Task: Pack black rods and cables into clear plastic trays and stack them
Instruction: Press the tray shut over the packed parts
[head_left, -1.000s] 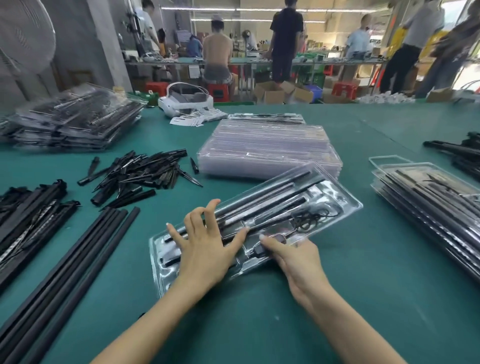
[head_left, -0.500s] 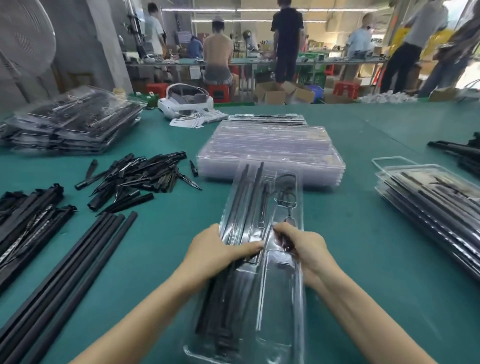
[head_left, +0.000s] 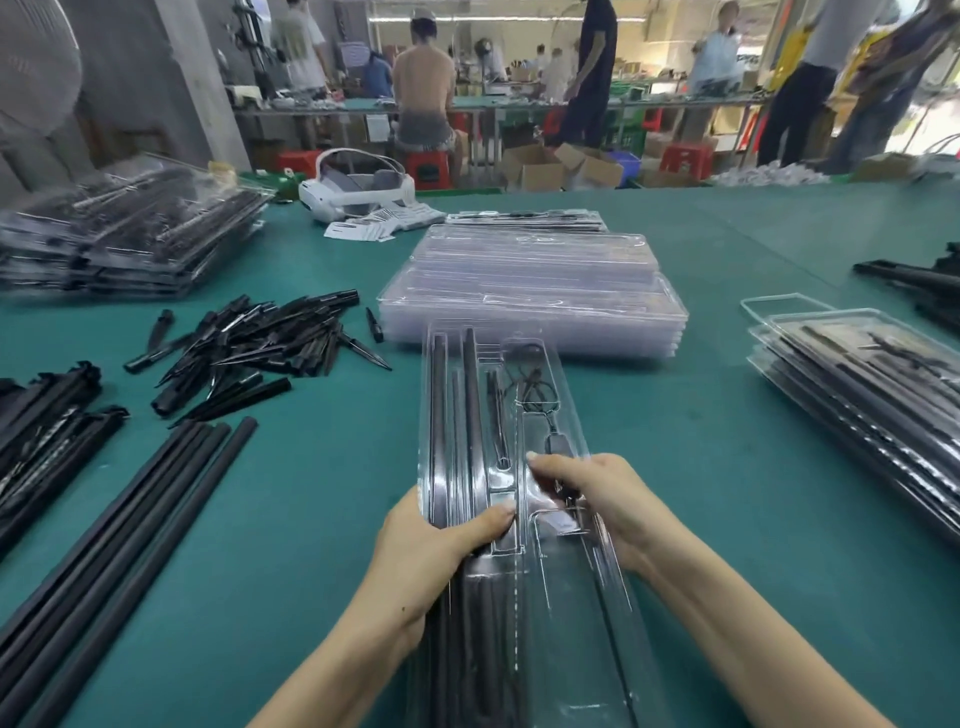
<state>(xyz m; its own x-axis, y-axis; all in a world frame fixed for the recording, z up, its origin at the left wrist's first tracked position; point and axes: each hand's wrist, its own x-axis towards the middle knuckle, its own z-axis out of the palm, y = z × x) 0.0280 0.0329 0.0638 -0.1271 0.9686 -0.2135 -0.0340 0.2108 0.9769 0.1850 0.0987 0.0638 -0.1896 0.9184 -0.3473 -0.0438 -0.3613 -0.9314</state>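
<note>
A long clear plastic tray (head_left: 524, 613) lies lengthwise in front of me on the green table, pointing away. Black rods (head_left: 470, 395) fill its left channels and a thin black cable (head_left: 535, 384) lies in its right pocket. My left hand (head_left: 431, 551) grips the tray's left edge, thumb across the rods. My right hand (head_left: 597, 499) holds the right side, fingers curled over the cable pocket. A pile of empty clear trays (head_left: 530, 280) sits just beyond. Packed trays are stacked at the right (head_left: 862, 384) and at the far left (head_left: 130, 228).
Long black rods (head_left: 114, 551) lie at my left, with folded black parts (head_left: 41, 431) beside them and a heap of small black spikes (head_left: 254, 348) further back. A white headset (head_left: 358, 184) sits at the far edge. People work at tables behind.
The tray has been turned from diagonal to lengthwise and pulled toward me. My left hand went from lying flat on the rods to gripping the left edge.
</note>
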